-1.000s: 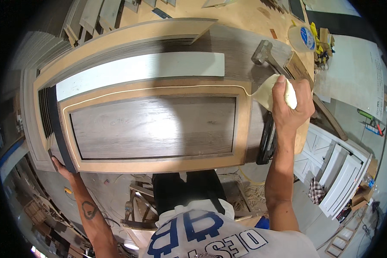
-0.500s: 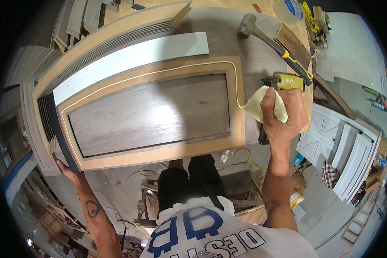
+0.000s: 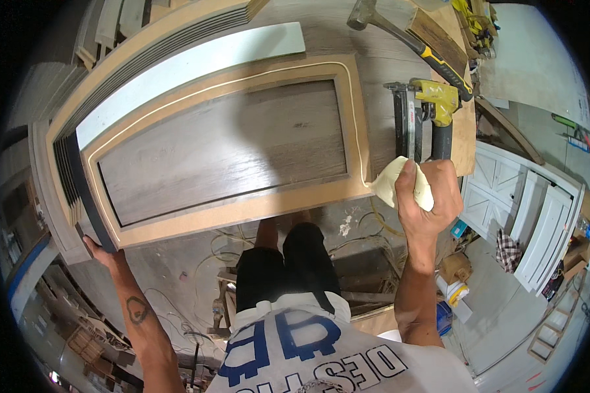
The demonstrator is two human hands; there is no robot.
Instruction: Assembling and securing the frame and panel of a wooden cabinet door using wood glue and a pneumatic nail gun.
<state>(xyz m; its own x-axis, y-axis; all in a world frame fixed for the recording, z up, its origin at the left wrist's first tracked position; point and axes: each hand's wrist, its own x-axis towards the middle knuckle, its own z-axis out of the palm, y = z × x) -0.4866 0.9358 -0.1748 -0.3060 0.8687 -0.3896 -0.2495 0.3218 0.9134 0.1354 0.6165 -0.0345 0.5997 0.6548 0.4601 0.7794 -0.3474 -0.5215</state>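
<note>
A framed panel (image 3: 223, 137) lies on the bench, its tan border around a grey-brown wood-grain centre. My right hand (image 3: 432, 193) squeezes a pale yellow glue bag (image 3: 405, 187), its tip at the panel's near right corner. From that tip a thin cream bead of glue (image 3: 356, 121) runs up the right border, along the far border and down the left one. At the near left corner, my left hand (image 3: 105, 254) grips the end of a dark board (image 3: 92, 196) beside the panel; some of its fingers are hidden.
A yellow and black nail gun (image 3: 436, 105) and a hammer (image 3: 410, 42) lie right of the panel. A white strip (image 3: 196, 78) borders its far side, with stacked tan frames (image 3: 157, 56) beyond. Hoses trail over the floor. White panel doors (image 3: 524, 203) stand at the right.
My right hand has moved the glue bag toward me along the right border, lengthening the bead to the near corner. My left hand keeps its place on the board. The view has shifted slightly.
</note>
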